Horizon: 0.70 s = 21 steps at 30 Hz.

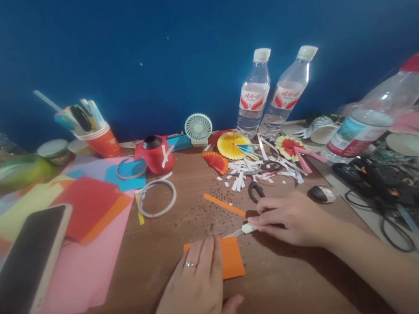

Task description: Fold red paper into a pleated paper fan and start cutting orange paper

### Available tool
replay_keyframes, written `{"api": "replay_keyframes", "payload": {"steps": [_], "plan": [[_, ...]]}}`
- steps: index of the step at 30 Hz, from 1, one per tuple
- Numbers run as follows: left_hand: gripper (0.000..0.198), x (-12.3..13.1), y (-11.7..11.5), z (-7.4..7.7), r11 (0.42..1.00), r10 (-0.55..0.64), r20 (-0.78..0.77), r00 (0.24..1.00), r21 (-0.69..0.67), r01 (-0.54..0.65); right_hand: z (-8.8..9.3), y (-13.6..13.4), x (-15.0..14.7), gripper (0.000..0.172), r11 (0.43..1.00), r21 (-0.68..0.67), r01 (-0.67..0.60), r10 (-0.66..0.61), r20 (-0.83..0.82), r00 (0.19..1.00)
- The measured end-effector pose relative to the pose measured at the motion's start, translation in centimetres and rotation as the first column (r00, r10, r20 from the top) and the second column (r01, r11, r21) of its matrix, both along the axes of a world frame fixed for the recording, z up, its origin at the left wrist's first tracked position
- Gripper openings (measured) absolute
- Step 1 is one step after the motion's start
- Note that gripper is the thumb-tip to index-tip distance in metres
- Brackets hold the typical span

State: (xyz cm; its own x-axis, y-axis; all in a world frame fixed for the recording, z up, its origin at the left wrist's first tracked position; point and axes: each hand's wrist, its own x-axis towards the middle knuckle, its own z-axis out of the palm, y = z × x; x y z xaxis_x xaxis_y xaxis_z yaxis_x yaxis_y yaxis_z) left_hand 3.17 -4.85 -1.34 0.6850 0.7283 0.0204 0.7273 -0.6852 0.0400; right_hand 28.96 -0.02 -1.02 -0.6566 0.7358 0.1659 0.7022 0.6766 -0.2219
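Note:
My left hand (196,289), with a ring on one finger, lies flat over a small orange paper (232,259) and presses it to the table. In my right hand (291,218) is a utility knife (248,228) with a white handle, held low between thumb and fingers. Its thin blade points left and rests at the paper's upper edge, close to my left fingertips. A narrow orange paper strip (223,203) lies just beyond the knife. Dark-handled scissors (257,191) lie past my right hand, partly under white paper scraps.
Coloured paper sheets (93,204) and a phone (28,265) cover the left side. Tape roll (156,198), pen cup (101,140), small fan (198,128), folded yellow paper rosette (233,145) and water bottles (253,97) stand behind. Black cables (389,187) clutter the right.

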Motion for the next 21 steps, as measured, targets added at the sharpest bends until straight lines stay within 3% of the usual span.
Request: {"api": "replay_keyframes", "payload": {"steps": [6, 21], "plan": [[0.052, 0.01, -0.15, -0.22, 0.995, 0.003, -0.037, 0.999, 0.099, 0.001, 0.10, 0.03, -0.05, 0.023, 1.000, -0.012, -0.003, 0.003, 0.000, 1.000], [0.053, 0.32, 0.59, 0.41, 0.999, -0.038, -0.034, 0.999, -0.038, 0.037, 0.05, -0.76, 0.60, 0.023, 0.991, -0.106, 0.081, -0.080, 0.015, 0.997]]}}
